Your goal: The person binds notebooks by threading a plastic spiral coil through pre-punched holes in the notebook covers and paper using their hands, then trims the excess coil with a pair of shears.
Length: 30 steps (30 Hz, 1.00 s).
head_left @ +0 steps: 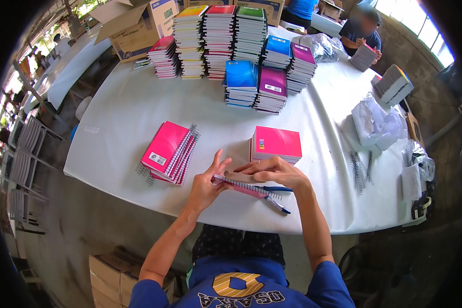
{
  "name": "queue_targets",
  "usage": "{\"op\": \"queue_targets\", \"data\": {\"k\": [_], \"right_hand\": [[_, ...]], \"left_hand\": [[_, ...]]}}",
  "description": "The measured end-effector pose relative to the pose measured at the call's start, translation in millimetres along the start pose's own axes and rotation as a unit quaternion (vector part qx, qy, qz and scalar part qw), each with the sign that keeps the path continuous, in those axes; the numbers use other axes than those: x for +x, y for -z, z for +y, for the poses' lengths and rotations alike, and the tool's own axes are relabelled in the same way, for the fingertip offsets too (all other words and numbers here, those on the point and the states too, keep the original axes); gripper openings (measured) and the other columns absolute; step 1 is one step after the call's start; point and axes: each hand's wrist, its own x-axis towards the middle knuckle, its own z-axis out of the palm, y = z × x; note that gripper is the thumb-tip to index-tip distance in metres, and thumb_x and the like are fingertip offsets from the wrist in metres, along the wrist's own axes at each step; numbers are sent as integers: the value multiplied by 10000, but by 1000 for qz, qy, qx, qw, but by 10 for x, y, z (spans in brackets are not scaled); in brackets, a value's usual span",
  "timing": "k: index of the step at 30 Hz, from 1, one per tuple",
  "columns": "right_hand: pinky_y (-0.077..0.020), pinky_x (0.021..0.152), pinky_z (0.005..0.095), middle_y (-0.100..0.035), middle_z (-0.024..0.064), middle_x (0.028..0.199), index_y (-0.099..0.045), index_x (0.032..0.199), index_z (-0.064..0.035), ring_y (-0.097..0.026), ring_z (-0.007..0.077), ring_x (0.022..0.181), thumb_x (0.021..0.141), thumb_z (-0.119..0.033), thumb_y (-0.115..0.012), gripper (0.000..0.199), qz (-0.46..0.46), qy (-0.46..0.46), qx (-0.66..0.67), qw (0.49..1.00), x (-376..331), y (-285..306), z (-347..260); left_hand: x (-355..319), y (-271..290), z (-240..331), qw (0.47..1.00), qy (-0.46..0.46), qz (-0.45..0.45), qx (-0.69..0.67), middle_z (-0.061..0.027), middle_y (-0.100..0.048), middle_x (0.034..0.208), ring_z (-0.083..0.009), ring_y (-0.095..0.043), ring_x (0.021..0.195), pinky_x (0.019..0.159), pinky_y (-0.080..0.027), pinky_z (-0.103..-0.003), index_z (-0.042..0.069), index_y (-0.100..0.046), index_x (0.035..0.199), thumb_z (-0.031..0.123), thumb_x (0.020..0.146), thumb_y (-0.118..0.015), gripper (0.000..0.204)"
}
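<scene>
A pink notebook (246, 190) stands spine up near the table's front edge, with a wire spiral coil (274, 195) along its spine and the coil's end sticking out at the right. My left hand (209, 179) grips the notebook's left end, index finger raised. Over the spine bends my right hand (277, 172), its fingers on the notebook and coil; their tips are partly hidden. Blue-handled pliers (278, 206) lie beside the notebook. Just behind my right hand is a stack of pink notebooks (277, 141). To the left, coiled pink notebooks (167, 146) lie in a slanted pile.
Tall stacks of coloured notebooks (219, 38) stand at the back, by an open cardboard box (138, 31). On the right are loose wire coils (358, 167) and a white plastic bag (377, 126). Another person (363, 33) holds a notebook stack at the far right.
</scene>
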Motion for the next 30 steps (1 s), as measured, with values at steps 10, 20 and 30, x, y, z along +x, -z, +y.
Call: {"op": "queue_targets", "data": {"k": [10, 20, 30], "right_hand": [[-476, 975, 355, -683, 176, 1184, -695, 1162, 38, -630, 264, 1121, 876, -339, -678, 473, 87, 15, -41, 995, -611, 219, 41], [-502, 942, 380, -669, 181, 1213, -721, 1155, -25, -633, 287, 1107, 847, -368, -708, 461, 132, 21, -55, 989, -488, 161, -102], [-466, 975, 378, -640, 183, 1265, -718, 1146, -23, -587, 270, 1204, 833, -239, -733, 380, 209, -34, -154, 965, -856, 169, -184]], "left_hand": [[76, 190, -30, 983, 5, -135, -127, -109, -479, 1491, -182, -453, 1362, 1106, -370, -375, 136, -375, 1515, 240, 821, -787, 815], [113, 265, 52, 974, 12, -166, -153, -81, -453, 1508, -208, -371, 1426, 1162, -297, -375, 38, -633, 1287, 372, 853, -754, 561], [67, 258, -63, 970, -42, -189, -149, -148, -595, 1353, -228, -422, 1389, 1199, -233, -385, -6, -616, 1285, 352, 859, -742, 571]]}}
